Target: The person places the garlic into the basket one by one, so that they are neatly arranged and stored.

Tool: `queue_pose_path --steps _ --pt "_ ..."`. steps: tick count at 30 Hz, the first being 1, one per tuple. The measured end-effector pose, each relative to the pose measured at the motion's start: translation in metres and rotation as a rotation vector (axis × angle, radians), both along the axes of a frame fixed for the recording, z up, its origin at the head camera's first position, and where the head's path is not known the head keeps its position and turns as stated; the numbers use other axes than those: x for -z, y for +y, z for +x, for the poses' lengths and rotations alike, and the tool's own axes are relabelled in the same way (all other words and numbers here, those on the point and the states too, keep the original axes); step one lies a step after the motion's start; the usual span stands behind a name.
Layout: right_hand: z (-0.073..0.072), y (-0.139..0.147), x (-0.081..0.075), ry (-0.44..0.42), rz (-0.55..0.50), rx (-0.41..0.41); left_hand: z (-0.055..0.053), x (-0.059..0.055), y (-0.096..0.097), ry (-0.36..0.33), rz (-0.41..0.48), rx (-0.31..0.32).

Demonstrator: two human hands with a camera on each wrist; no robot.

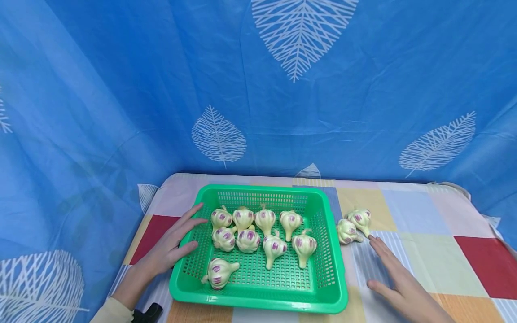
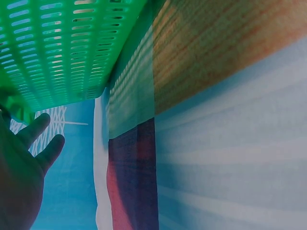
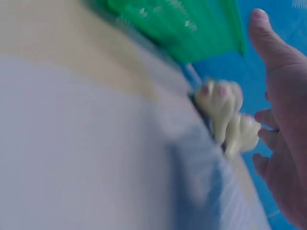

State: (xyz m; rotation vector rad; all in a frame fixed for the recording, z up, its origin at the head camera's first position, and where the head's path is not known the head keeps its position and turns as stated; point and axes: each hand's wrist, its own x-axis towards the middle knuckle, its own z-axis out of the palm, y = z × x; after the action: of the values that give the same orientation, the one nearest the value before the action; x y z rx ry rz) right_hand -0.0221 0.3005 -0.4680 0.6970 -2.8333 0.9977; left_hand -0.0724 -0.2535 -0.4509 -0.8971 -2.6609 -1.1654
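Observation:
A green plastic basket (image 1: 258,305) with slotted walls stands on the table, holding several white garlic bulbs (image 1: 265,220) streaked purple. One bulb (image 1: 220,272) lies apart from the others, at the basket's front left. My left hand (image 1: 167,249) is at the basket's left rim with fingers spread and nothing in them; whether it touches the rim I cannot tell. To the basket's right, two more bulbs (image 1: 348,232) lie together on the cloth. Just in front of them is my right hand (image 1: 400,285), fingers extended and holding nothing. The right wrist view shows this pair of bulbs (image 3: 220,103) beyond the fingers.
A patchwork-patterned cloth (image 1: 428,260) covers the table. Blue curtains (image 1: 363,89) with white leaf prints hang behind it and at the left side. A small black object (image 1: 149,312) shows beside the left sleeve (image 1: 113,312).

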Motion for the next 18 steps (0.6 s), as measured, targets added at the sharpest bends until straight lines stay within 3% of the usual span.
queue_pose_path --steps 5,9,14,18 --pt "-0.004 0.016 0.019 -0.137 -0.089 0.132 0.0 -0.001 0.0 -0.001 -0.004 -0.001" --pt "-0.013 0.028 0.033 -0.131 -0.26 0.188 0.001 -0.002 0.001 -0.013 -0.002 0.006" --pt "-0.026 0.042 0.041 -0.125 -0.464 0.208 0.002 -0.003 0.002 -0.013 0.004 0.011" --pt "-0.043 0.051 0.041 -0.163 -0.603 0.167 0.001 -0.003 0.001 -0.014 -0.006 0.004"
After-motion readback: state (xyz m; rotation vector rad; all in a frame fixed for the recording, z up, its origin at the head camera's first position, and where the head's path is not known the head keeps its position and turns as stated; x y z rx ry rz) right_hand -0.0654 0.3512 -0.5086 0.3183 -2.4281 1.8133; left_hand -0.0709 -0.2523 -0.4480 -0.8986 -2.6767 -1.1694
